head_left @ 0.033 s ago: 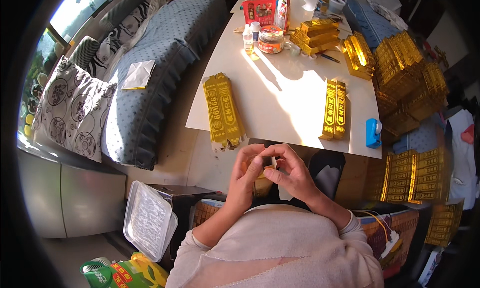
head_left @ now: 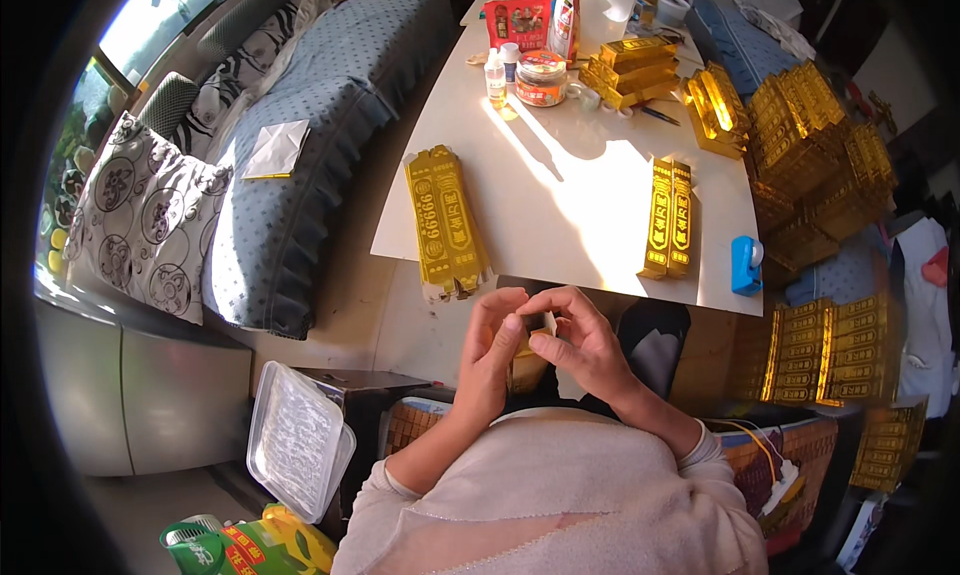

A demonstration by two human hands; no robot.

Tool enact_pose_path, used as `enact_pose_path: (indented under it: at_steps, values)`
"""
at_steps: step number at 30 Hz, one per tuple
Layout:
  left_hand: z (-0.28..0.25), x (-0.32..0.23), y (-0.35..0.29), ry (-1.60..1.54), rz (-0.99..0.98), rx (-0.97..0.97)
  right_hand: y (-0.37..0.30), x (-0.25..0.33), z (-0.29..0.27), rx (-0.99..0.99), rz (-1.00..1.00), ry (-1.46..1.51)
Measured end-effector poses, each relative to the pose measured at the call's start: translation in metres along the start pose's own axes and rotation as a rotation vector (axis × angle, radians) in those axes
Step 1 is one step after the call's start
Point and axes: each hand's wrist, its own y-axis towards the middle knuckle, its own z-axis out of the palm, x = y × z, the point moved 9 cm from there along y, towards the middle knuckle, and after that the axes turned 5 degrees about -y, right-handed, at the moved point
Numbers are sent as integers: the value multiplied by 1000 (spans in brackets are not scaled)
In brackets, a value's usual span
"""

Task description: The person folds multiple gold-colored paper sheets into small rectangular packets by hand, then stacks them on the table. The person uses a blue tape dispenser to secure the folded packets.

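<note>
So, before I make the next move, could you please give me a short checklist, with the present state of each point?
1. Both hands at the held piece: ok. The left hand and right hand close around the gold-and-white piece.
2. Piece undamaged: cannot tell, fingers hide most of it.
3. Gold stack fully on the table: not ok, its near end overhangs the edge.
4. Two gold boxes supported: ok, they lie side by side on the table.
5. Blue item on the table: ok, near the right front corner.
</note>
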Motion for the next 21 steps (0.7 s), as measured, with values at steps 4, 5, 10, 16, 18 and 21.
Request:
enact_pose_path:
  at_steps: [4, 5, 10, 16, 18, 21]
  values:
    - [3, -7, -5, 95, 251, 71, 0, -2, -3, -42, -22, 66]
    - [5, -9, -6, 162, 319, 89, 0, -3, -3, -51, -27, 67]
    - [-1, -6, -5, 268, 378, 56, -3, -7, -10, -68, -70, -57]
    - [0, -2, -6, 374, 406, 19, -16, -30, -9, -52, 124, 355]
    - [-1, 1, -6, 379, 412, 6, -18, -38, -7, -62, 168, 463]
    - [0, 4, -6, 393, 414, 2, -17, -35, -6, -53, 186, 453]
